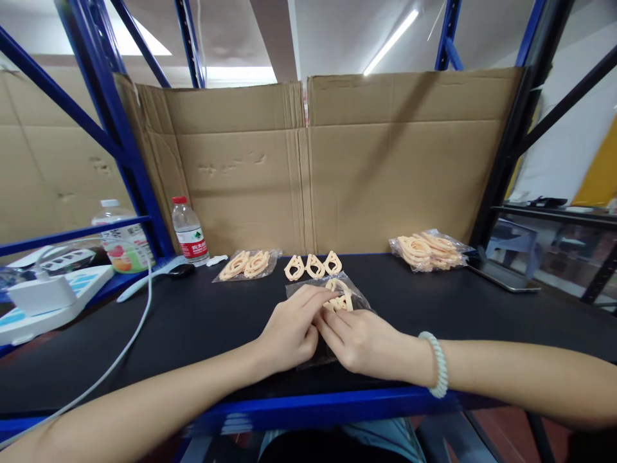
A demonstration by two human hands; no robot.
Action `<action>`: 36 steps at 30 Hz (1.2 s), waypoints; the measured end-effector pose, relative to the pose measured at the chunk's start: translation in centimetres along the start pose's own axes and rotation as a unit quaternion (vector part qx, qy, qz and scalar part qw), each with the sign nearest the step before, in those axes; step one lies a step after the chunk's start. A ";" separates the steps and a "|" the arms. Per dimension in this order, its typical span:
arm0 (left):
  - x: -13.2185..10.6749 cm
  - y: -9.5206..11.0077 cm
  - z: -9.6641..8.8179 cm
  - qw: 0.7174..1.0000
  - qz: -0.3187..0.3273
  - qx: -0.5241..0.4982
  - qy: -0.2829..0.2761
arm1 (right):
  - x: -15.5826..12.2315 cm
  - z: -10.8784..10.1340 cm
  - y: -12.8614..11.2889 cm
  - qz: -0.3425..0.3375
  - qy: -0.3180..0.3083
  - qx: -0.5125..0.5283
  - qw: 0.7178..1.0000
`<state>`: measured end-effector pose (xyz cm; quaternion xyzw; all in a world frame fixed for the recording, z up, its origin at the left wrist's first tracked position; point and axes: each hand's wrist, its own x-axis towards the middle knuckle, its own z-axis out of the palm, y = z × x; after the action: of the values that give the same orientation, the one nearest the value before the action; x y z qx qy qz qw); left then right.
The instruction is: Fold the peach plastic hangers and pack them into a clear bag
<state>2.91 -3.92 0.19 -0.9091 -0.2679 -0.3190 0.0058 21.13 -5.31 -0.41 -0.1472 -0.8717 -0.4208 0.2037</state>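
Note:
A clear plastic bag lies on the black tabletop in front of me, with beige looped pieces showing in its upper part. My left hand is closed at the bag's left side, fingers reaching over it and the thumb below. From the right, my right hand is closed on the bag, its fingertips meeting the left hand's. Overlapping fingers hide the exact grip and part of the bag. Just beyond it, three beige teardrop-shaped pieces lie in a row.
A bag of beige pieces lies back left; a fuller one is back right. Left stand a red-capped water bottle, a hairbrush and a power strip with a white cable. A phone lies right. Cardboard walls the back.

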 end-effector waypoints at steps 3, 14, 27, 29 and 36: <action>0.0 -0.1 0.1 1.000 0.000 -0.006 0.003 | 1.3 1.1 -0.8 0.028 -0.112 0.033 0.993; 0.1 -0.4 0.2 0.999 -0.006 -0.035 0.024 | 1.9 3.6 0.4 0.045 -0.163 0.138 0.976; 0.4 0.1 -0.3 0.999 -0.016 -0.015 0.027 | -0.1 3.5 10.1 0.221 0.172 0.228 0.932; 0.4 0.2 -0.3 0.999 -0.011 -0.013 0.029 | -1.0 5.7 11.8 0.262 0.114 0.233 0.930; 0.1 0.1 0.0 1.000 -0.012 -0.006 0.023 | -3.5 12.1 14.6 0.238 -0.105 0.232 0.937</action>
<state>3.03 -3.99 0.21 -0.8980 -0.2769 -0.3418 0.0030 27.61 12.80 0.88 -0.3426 -0.9007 -0.1281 0.2342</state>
